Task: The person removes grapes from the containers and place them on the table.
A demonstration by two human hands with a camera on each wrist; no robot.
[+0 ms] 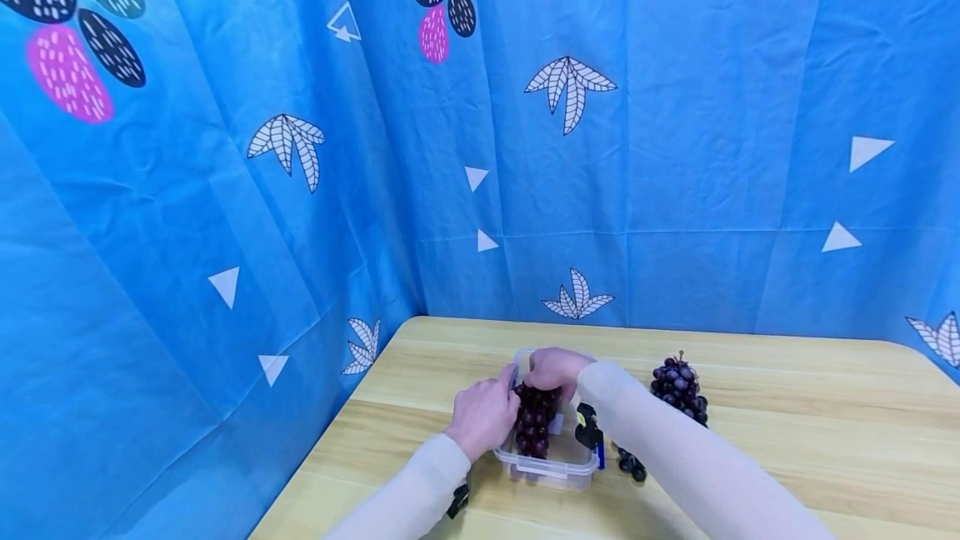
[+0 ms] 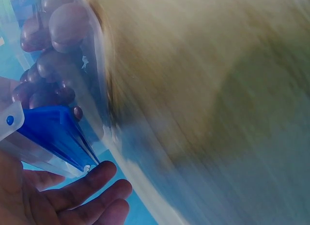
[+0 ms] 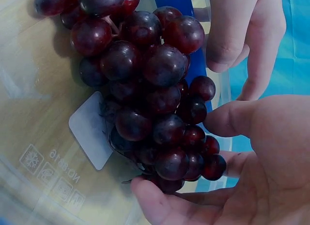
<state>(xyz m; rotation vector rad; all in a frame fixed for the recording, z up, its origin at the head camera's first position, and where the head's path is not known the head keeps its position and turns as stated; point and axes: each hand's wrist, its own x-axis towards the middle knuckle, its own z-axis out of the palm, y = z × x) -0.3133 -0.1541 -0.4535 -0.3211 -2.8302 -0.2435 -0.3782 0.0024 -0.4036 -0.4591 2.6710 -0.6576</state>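
A clear plastic container sits on the table with a bunch of dark red grapes lying along its left side. My right hand reaches in at the far end and holds that end of the bunch. In the right wrist view, the right thumb and fingers are on opposite sides of the grapes. My left hand grips the container's left wall, thumb inside the rim. A blue latch is beside the left fingers in the left wrist view.
Right of the container, another bunch of darker grapes lies on the wooden table, partly behind the right sleeve. A few dark grapes show near the container's right side. Blue patterned curtains hang behind and to the left.
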